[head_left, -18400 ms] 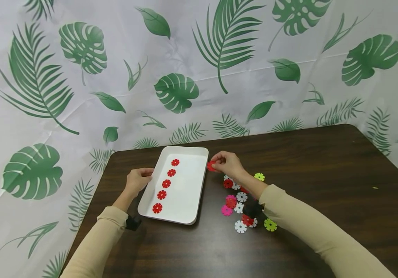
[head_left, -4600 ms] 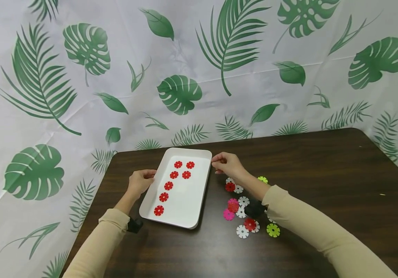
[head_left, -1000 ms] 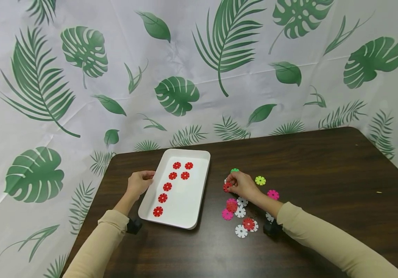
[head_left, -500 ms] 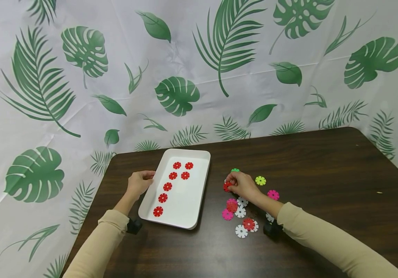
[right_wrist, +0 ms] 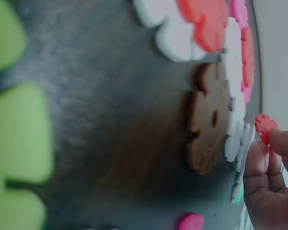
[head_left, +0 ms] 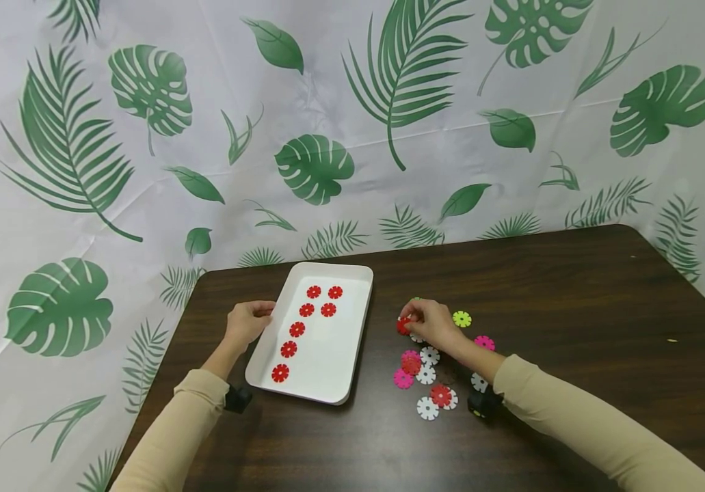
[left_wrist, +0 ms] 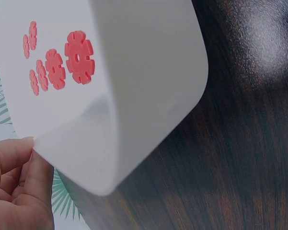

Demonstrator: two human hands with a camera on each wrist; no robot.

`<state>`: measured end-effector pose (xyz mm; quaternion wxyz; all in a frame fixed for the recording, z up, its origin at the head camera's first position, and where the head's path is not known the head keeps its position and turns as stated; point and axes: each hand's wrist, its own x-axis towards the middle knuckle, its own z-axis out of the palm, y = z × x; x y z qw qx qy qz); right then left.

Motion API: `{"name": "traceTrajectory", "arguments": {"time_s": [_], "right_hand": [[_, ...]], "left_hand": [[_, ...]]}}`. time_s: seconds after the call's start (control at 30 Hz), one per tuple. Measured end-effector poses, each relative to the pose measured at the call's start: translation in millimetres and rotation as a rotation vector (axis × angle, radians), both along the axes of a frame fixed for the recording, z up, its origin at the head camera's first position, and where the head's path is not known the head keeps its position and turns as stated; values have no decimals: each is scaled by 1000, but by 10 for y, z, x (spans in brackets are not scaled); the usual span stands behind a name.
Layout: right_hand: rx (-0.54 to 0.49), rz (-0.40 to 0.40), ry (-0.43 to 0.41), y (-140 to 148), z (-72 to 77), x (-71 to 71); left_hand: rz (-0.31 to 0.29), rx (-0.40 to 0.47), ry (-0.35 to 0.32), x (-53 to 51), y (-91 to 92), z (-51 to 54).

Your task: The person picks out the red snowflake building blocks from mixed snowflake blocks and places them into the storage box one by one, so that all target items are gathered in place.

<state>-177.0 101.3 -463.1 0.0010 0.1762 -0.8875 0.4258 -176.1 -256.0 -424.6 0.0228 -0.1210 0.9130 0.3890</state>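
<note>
My left hand [head_left: 247, 322] holds the left rim of a white tray [head_left: 324, 359], thumb and fingers at its edge in the left wrist view. In the tray lie notched red plastic discs: several in a slanting left column and two in a shorter one beside its far end. My right hand [head_left: 433, 324] pinches another red disc [head_left: 403, 325] between thumb and fingers, over the far end of the loose pile. The right wrist view shows that red disc [right_wrist: 265, 125] at the fingertips. White discs [head_left: 429, 355] lie just below this hand, some partly hidden by it.
Loose discs lie right of the tray: pink [head_left: 403, 378], red [head_left: 441, 395], white [head_left: 427, 408] and yellow-green [head_left: 461, 319], some overlapping. A brown disc [right_wrist: 210, 120] blends into the dark wooden table [head_left: 574, 328]. A leaf-print cloth [head_left: 217, 102] hangs behind.
Since the oldest frame, two red discs have joined the tray as a second column. My right hand has gone from the tray's edge to the pile and just lifted a red disc slightly. The left hand stays.
</note>
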Motion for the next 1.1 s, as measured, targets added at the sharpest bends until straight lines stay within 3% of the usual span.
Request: {"name": "traceTrajectory", "arguments": {"time_s": [0.13, 0.43, 0.73, 1.1], "right_hand": [[-60, -6, -41, 3, 46, -20], [-304, 23, -278, -114, 204, -63], [-358, 69, -294, -355, 312, -97], [-362, 44, -321, -780, 397, -210]], "left_hand": [[1, -5, -1, 3, 7, 10], [3, -13, 0, 8, 17, 14], [5, -1, 0, 2, 10, -4], [10, -5, 3, -13, 1, -24]]}}
